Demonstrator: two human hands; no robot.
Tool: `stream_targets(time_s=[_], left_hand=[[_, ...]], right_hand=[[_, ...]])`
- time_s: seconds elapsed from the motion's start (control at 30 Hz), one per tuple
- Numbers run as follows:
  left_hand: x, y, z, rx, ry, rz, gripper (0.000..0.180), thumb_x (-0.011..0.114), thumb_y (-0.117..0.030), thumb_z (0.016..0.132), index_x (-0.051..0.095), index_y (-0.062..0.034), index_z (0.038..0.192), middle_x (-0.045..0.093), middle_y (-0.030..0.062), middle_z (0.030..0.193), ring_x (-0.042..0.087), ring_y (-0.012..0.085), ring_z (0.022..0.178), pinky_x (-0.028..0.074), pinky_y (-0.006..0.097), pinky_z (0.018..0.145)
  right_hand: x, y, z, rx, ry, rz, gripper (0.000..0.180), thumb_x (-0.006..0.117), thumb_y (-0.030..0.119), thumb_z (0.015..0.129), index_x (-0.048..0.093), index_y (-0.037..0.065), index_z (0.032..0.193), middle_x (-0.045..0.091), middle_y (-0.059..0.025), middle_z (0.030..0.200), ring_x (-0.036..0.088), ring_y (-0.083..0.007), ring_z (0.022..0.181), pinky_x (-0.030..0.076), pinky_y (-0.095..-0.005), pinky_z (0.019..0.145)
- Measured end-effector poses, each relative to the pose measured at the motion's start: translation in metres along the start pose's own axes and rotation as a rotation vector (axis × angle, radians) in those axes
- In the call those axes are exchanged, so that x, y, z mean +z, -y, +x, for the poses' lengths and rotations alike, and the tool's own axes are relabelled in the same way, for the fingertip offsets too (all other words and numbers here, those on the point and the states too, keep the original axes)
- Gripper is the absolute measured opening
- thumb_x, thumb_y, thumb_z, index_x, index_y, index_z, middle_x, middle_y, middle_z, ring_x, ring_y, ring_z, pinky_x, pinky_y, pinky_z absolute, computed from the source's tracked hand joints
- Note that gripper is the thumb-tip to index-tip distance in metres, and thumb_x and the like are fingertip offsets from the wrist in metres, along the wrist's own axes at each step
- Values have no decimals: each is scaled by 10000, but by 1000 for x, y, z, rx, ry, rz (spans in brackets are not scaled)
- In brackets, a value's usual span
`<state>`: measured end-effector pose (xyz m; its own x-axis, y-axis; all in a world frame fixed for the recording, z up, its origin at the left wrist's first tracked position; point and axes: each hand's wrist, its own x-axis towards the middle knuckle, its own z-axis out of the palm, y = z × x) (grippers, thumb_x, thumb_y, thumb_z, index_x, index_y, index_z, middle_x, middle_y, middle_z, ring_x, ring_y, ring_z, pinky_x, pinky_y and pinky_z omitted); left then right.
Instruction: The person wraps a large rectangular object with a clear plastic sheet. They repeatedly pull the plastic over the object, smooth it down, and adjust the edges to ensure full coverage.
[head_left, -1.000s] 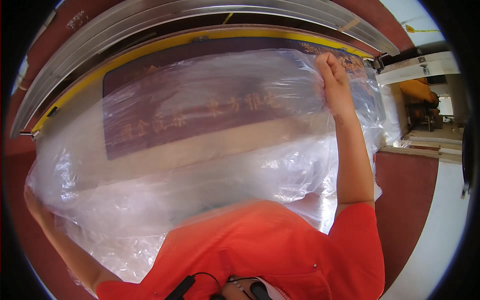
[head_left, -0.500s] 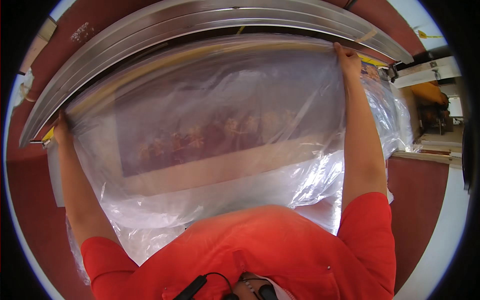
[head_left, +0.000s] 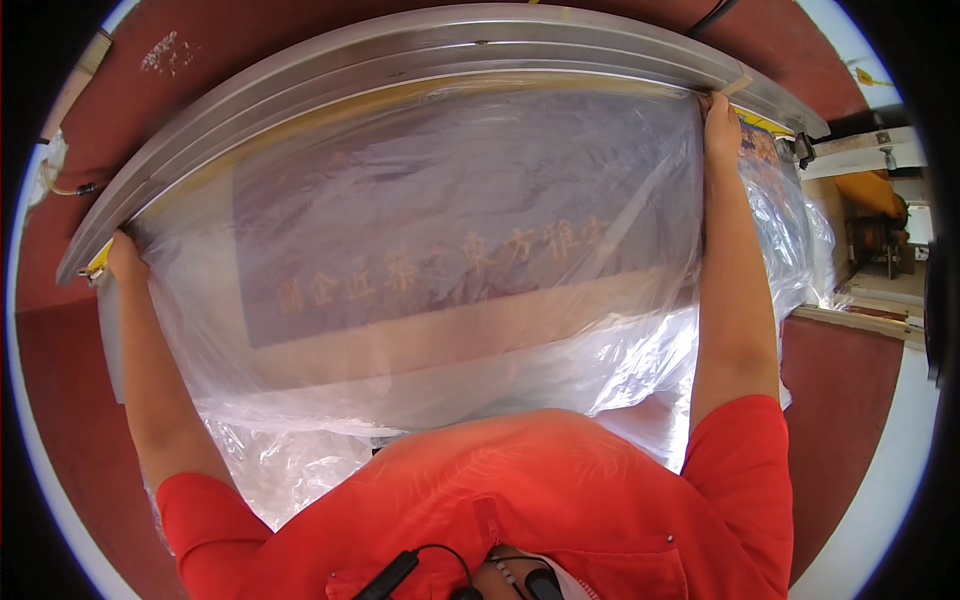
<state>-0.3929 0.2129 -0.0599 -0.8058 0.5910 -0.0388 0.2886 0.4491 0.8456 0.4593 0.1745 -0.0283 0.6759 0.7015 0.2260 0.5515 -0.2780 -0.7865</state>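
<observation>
Clear plastic film [head_left: 400, 410] stretches between my two hands, wrinkled and shiny. Its far edge runs along a long silver metal bar [head_left: 440, 38]. My left hand [head_left: 126, 258] grips the film's far left corner near the bar's left end. At the far right, my right hand [head_left: 722, 128] pinches the film close under the bar, fingertips partly hidden. Through the film shows a dark panel [head_left: 330, 215] with gold-coloured lettering and a tan lower band. A yellowish strip [head_left: 330, 105] lies along the bar's near edge.
More crumpled film [head_left: 775, 240] lies right of my right arm. Beyond it are a pale machine bracket [head_left: 865, 150] and a yellow object [head_left: 870, 192] on a shelf. A thin hose [head_left: 68, 190] sits at far left. Reddish floor [head_left: 840, 380] surrounds the work.
The dark gap between the bar and the film's far edge has narrowed to almost nothing. My right hand appears slightly farther right, my left slightly lower. The lettering looks sharper.
</observation>
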Motion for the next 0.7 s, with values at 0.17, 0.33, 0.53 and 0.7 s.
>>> stream_targets(time_s=[0.17, 0.33, 0.53, 0.7], left_hand=[[14, -24, -40, -24, 261, -412, 218, 452, -268, 803, 550, -80, 753, 532, 4, 689, 475, 85, 576, 359, 206, 479], [-21, -45, -45, 28, 354, -436, 160, 493, -247, 782, 567, -107, 808, 534, 1, 704, 477, 53, 625, 354, 167, 490], [-156, 26, 10, 432, -17, 889, 310, 454, -263, 753, 536, -35, 945, 536, 172, 944, 512, 283, 859, 386, 382, 721], [-63, -42, -68, 849, 358, 901, 286, 434, -183, 766, 499, -8, 982, 522, 208, 870, 506, 335, 794, 389, 364, 702]], right_hand=[[-16, 19, -14, 47, 218, 125, 538, 475, 446, 692, 544, -29, 935, 552, -107, 895, 493, -180, 823, 357, -273, 747], [-20, 54, -49, -228, 449, -66, 412, 531, 378, 725, 556, 22, 931, 541, -23, 809, 464, -127, 735, 355, -220, 691], [8, 100, -142, -74, 817, 378, 190, 570, 245, 736, 564, 61, 781, 461, 59, 598, 347, -22, 506, 264, -172, 454], [16, 98, -154, -112, 818, 449, 163, 584, 213, 727, 546, 58, 695, 447, 57, 565, 353, -24, 506, 288, -174, 468]])
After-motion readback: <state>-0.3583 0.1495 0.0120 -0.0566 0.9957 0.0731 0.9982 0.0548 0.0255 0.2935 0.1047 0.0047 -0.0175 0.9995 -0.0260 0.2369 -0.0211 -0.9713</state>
